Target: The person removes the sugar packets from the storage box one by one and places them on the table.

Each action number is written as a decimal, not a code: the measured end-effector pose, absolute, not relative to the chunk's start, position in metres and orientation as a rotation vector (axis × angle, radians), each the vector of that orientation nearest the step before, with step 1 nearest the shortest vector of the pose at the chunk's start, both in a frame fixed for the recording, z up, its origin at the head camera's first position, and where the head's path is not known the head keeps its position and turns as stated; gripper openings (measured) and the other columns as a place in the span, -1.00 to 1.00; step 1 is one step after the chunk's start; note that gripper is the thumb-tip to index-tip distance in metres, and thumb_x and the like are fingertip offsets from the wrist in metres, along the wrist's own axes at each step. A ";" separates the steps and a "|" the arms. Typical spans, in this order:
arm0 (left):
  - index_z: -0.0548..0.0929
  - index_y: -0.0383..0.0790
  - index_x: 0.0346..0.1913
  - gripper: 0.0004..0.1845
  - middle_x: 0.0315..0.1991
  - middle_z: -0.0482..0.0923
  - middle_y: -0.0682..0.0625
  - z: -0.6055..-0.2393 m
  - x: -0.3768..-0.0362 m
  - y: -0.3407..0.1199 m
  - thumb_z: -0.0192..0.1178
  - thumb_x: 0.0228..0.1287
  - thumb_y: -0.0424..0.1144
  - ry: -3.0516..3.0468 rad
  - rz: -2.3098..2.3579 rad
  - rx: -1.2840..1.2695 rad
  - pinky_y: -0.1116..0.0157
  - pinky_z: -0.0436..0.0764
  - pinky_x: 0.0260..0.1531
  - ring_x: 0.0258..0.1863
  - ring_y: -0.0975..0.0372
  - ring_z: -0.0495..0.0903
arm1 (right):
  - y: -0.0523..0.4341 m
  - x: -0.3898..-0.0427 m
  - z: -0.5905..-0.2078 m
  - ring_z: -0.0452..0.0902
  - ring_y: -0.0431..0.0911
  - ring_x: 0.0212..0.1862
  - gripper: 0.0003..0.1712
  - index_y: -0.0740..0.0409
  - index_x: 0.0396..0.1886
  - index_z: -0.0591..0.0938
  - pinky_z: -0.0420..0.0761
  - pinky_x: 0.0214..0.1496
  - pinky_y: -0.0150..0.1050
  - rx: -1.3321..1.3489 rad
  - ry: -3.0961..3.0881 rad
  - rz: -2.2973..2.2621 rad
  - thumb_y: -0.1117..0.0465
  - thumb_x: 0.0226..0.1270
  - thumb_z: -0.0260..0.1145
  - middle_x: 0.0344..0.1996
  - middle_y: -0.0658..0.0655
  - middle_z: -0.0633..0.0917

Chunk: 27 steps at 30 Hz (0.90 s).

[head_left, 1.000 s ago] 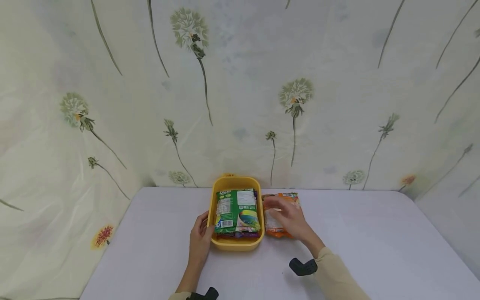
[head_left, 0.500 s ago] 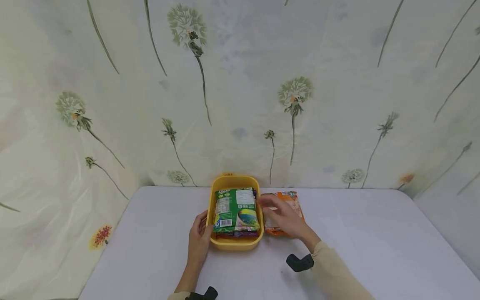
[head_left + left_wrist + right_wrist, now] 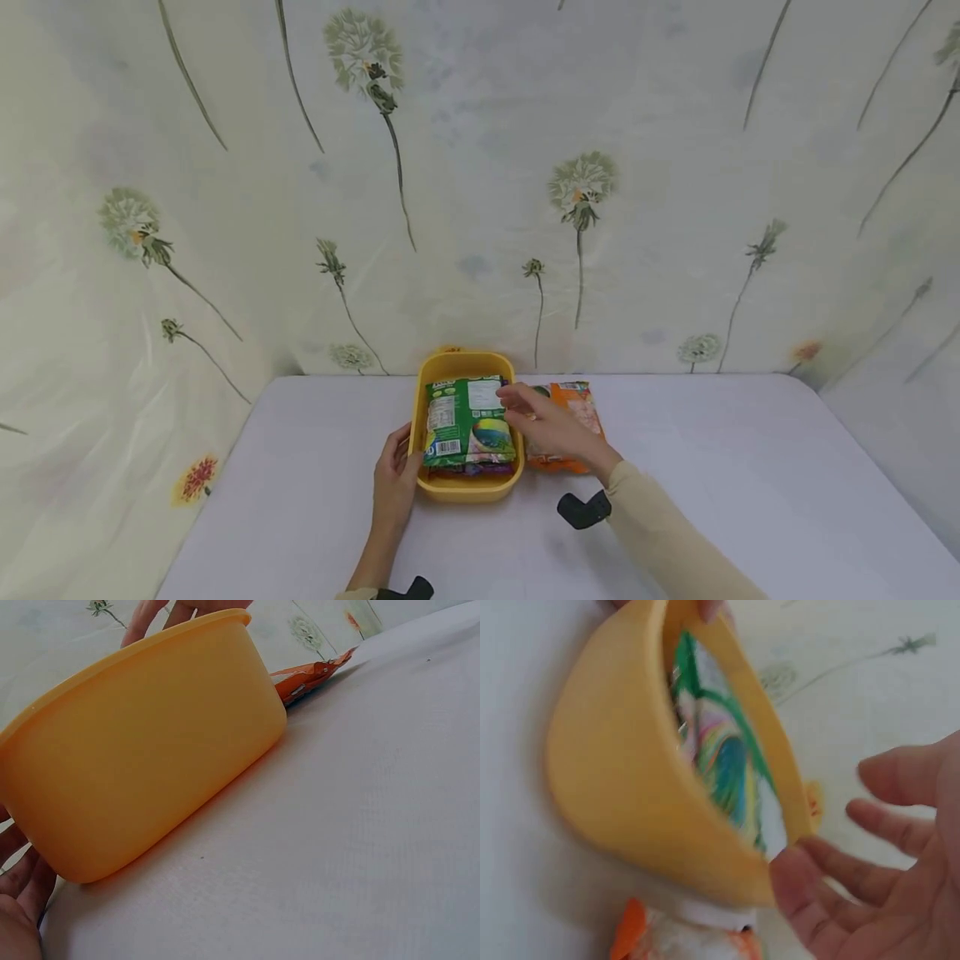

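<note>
Head view shows the right hand (image 3: 551,425), fingers loose, has moved from the orange packet (image 3: 577,408) to the tub (image 3: 465,487), which the left hand (image 3: 396,483) steadies.

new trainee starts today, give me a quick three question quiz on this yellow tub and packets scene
1. True or false: the green snack packet lies on the table outside the yellow plastic tub.
2. Which hand rests against the tub's near left corner? A) left hand B) right hand
3. Fill in: the orange snack packet lies on the white table just to the ____ of the tub.

Key
1. False: it lies on top inside the tub.
2. A; the right hand, fingers spread, reaches over the tub's right rim.
3. right
</note>
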<state>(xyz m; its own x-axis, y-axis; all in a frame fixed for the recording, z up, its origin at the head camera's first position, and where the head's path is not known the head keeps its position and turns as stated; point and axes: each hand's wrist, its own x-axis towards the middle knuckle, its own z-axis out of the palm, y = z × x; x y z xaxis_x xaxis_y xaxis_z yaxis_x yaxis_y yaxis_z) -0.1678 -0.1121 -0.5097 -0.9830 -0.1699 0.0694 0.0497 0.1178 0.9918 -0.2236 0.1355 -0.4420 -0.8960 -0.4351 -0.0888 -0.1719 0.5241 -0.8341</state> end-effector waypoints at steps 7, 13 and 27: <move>0.40 -0.16 0.27 -0.53 0.25 0.43 -0.11 -0.532 -0.177 -0.115 0.05 0.29 -0.39 -2.198 -1.993 0.130 0.21 0.45 0.22 0.24 0.11 0.46 | 0.111 -0.222 -0.424 0.31 0.10 0.32 -0.46 -0.09 0.34 0.28 0.36 0.31 0.13 -0.436 2.483 -1.157 -0.01 0.41 0.08 0.34 0.17 0.37; 0.42 -0.07 0.25 -0.54 0.23 0.45 -0.04 -0.542 -0.180 -0.114 0.06 0.28 -0.36 -2.184 -1.968 0.131 0.25 0.47 0.20 0.23 0.14 0.47 | 0.092 -0.222 -0.422 0.21 0.10 0.38 -0.29 0.01 0.44 0.14 0.23 0.39 0.16 -0.409 2.512 -1.099 -0.04 0.38 0.11 0.42 0.17 0.22; 0.42 -0.08 0.25 -0.53 0.23 0.46 -0.07 -0.543 -0.181 -0.113 0.06 0.27 -0.37 -2.155 -1.974 0.100 0.23 0.49 0.19 0.22 0.12 0.48 | 0.063 -0.224 -0.434 0.00 0.21 0.45 -0.33 0.12 0.37 0.22 0.11 0.41 0.26 -0.094 2.532 -1.268 0.06 0.32 0.16 0.46 0.31 0.03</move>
<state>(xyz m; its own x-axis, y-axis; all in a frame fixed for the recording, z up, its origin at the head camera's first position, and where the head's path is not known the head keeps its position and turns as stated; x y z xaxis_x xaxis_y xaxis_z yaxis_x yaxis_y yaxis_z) -0.1813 -0.1129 -0.5431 -0.9741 -0.1955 0.1135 0.0959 0.0971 0.9906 -0.2238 0.0634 -0.4341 -0.9508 -0.1936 -0.2418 0.0776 0.6068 -0.7910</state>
